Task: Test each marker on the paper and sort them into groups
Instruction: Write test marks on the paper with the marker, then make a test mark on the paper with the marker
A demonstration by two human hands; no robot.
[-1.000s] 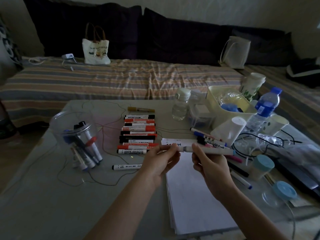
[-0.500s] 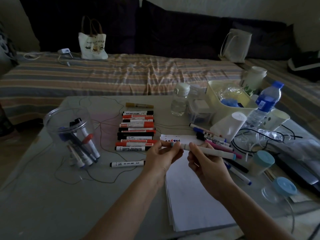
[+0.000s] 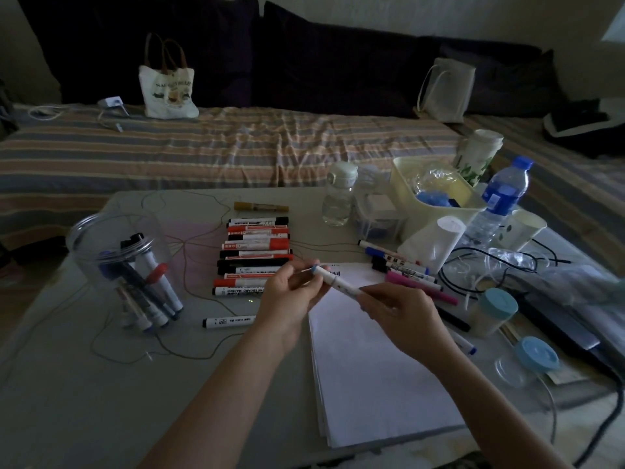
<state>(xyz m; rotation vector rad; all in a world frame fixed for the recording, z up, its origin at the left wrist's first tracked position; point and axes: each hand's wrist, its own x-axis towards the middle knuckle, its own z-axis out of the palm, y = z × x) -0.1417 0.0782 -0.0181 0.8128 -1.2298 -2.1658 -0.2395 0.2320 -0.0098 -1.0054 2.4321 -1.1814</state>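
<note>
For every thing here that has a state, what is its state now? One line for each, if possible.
White marker: held by both hands, above the paper.
Left hand: pinches its blue-tipped end.
Right hand: grips its barrel.
Clear jar: open, markers inside.
Water bottle: capped, upright.

The white marker [image 3: 338, 281] has tilted steeper, its far end now hidden inside the right hand [image 3: 402, 316].

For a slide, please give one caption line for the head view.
Both hands, left and right, hold a white marker above the paper stack, beside sorted marker rows.
</note>
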